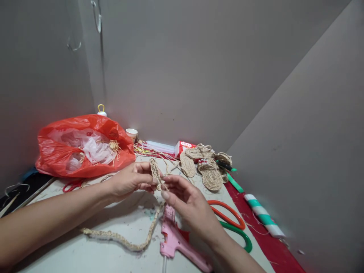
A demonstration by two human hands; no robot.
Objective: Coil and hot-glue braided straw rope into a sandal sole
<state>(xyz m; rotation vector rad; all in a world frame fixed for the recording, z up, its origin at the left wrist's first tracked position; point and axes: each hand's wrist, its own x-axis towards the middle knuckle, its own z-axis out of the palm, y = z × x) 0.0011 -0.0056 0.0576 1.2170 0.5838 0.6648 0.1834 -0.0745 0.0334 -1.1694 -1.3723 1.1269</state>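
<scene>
My left hand (136, 180) pinches a small coiled piece of braided straw cord (154, 170), held upright above the white board. My right hand (184, 197) closes thumb and fingers on the lower right of the same piece, where the cord leaves the coil. From there the loose length of braid (136, 247) hangs down and curves left across the board. Just below my hands lies a pink glue gun (178, 240) with a clear glue stick in its back end. Scissors with one orange and one green handle (237, 231) lie beside my right wrist, their blades hidden.
A red plastic bag (57, 151) with white plastic and straw fills the back left, near a paper cup (131, 133). Several woven straw soles and slippers (212, 176) sit at the back right by a red box (182, 147). A green-and-white striped roll (264, 216) lies along the right wall.
</scene>
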